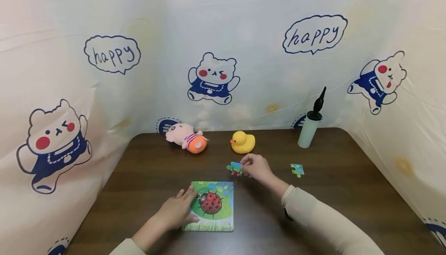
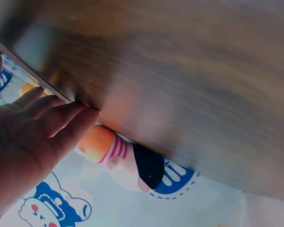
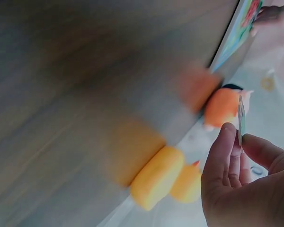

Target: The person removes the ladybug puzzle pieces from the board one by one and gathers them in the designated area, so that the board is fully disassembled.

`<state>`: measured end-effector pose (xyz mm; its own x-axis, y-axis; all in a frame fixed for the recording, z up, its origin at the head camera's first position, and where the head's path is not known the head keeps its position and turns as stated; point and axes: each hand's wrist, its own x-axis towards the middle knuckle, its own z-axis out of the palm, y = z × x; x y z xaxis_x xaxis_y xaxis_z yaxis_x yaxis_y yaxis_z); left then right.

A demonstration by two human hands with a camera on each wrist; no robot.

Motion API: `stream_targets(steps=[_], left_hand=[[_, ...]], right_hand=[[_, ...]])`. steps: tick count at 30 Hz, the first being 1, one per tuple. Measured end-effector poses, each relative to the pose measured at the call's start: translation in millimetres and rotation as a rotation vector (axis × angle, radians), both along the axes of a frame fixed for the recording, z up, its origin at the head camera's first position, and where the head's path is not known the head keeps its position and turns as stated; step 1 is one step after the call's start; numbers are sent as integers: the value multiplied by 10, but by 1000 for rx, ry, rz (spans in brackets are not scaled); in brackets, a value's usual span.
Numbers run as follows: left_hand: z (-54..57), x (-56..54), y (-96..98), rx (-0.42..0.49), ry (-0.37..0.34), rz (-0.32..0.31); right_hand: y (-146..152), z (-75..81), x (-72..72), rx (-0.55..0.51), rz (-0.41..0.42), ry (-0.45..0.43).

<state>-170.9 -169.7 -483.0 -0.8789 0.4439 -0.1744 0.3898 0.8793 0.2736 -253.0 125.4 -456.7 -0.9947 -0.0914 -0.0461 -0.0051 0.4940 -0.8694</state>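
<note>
A square ladybug puzzle board (image 1: 223,226) lies flat on the table. My left hand (image 1: 178,208) rests at its left side, fingers extended over the edge; the left wrist view shows the same hand (image 2: 33,127) with fairly straight fingers touching the board's edge. Above the table, beyond the board, my right hand (image 1: 257,166) pinches a puzzle piece (image 1: 234,167) in blue, green and red. Seen edge-on in the right wrist view, the thin piece (image 3: 241,120) sits between thumb and fingertips of the right hand (image 3: 255,184). Another puzzle piece (image 1: 297,169) lies to the right on the table.
Along the back of the dark wooden table (image 1: 139,177) are a pink plush toy (image 1: 188,138), a yellow rubber duck (image 1: 243,142) and a pale green hand pump (image 1: 309,131) with a black top. A printed cloth (image 1: 265,73) hangs behind and at the sides.
</note>
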Motion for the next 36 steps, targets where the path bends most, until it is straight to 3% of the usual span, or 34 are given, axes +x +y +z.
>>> stream_targets(steps=[3,8,12,15,20,30,36], left_hand=[[-13,12,-3,16,-2,12],[-8,24,11,51,-66,45],[-10,32,5,50,-82,59],[-3,25,15,48,-74,60],[-2,5,45,36,-58,66],[-36,39,-58,3,-56,76],[-37,16,-63,-10,-26,60]], right_hand=[[129,32,-29,52,-42,-4],[347,37,-52,91,-90,-30],[509,3,-93,89,-110,-49],[635,-53,-158,145,-124,-49],[797,-151,-237,263,-115,-37],[828,-342,-331,384,-90,-2],[813,-329,-420,439,-58,-17]])
